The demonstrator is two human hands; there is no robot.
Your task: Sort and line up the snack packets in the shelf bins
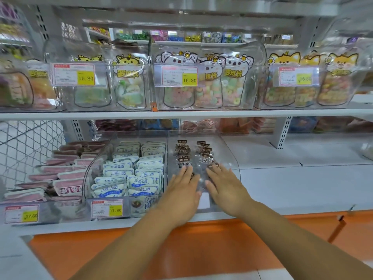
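A clear plastic bin (230, 158) on the lower shelf holds two rows of transparent snack packets (182, 153) with brown labels. My left hand (182, 188) lies flat, fingers spread, on the near packets of the left row. My right hand (224, 185) lies flat beside it on the near packets of the right row. Neither hand is closed around a packet. To the left, a second clear bin (94, 164) is filled with white-and-blue packets (129, 172) in two neat rows. Further left lie pink packets (60, 174) stacked in rows.
The upper shelf carries clear bins of candy bags (203, 87) with yellow price tags (188, 76). Right of my hands the white lower shelf (302, 178) is bare. An orange ledge (222, 249) runs below the shelf front. A wire mesh panel (26, 150) stands at the left.
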